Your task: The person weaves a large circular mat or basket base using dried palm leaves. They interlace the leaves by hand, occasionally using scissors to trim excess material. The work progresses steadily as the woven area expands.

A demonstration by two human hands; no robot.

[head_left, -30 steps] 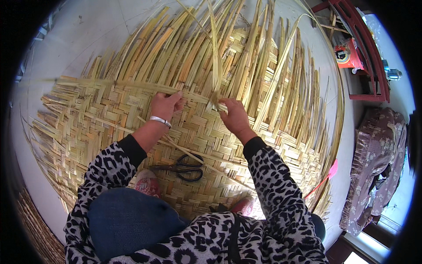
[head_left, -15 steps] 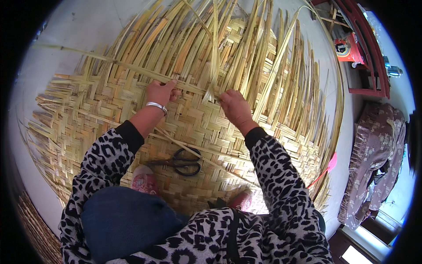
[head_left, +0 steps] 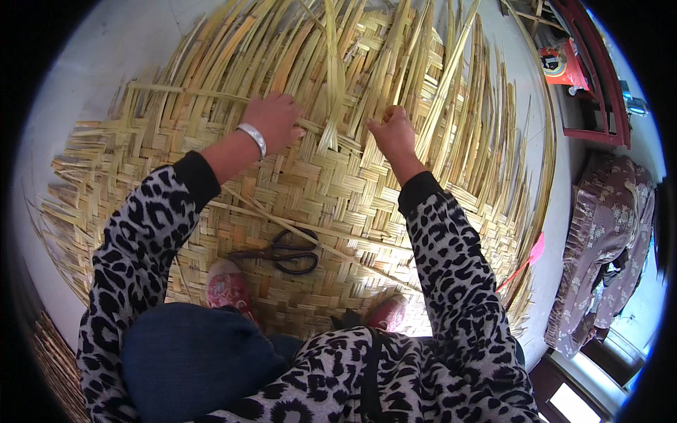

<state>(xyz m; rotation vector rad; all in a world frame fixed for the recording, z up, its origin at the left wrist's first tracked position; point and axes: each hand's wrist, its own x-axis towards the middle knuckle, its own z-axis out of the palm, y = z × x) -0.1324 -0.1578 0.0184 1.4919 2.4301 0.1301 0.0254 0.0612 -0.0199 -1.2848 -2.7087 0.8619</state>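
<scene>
A large mat (head_left: pixel 282 180) woven from flat, pale yellow reed strips lies under my hands and feet. Over its far part, my left hand (head_left: pixel 273 121) is closed at a long reed strip (head_left: pixel 187 92) that stretches off to the left; the hand's back hides most of the grip. My right hand (head_left: pixel 395 134) is closed with bent fingers beside the upright loose strips (head_left: pixel 381 77); what its fingertips hold is not clear. Between the hands, a folded strip (head_left: pixel 330 123) stands up from the weave. Dark-handled scissors (head_left: pixel 285 252) lie on the mat nearer to me.
Loose strips (head_left: pixel 338 257) cross the mat near the scissors. My pink shoes (head_left: pixel 229 287) are on the mat. To the right are a pink fly swatter (head_left: pixel 536 248), a patterned cloth cover (head_left: pixel 606 233), and a dark red frame (head_left: pixel 599 77) with a red bag (head_left: pixel 564 67).
The long strip at the left has shifted to the right and its far end now lies closer. My left hand has risen slightly; my right hand has moved away from me and rightward.
</scene>
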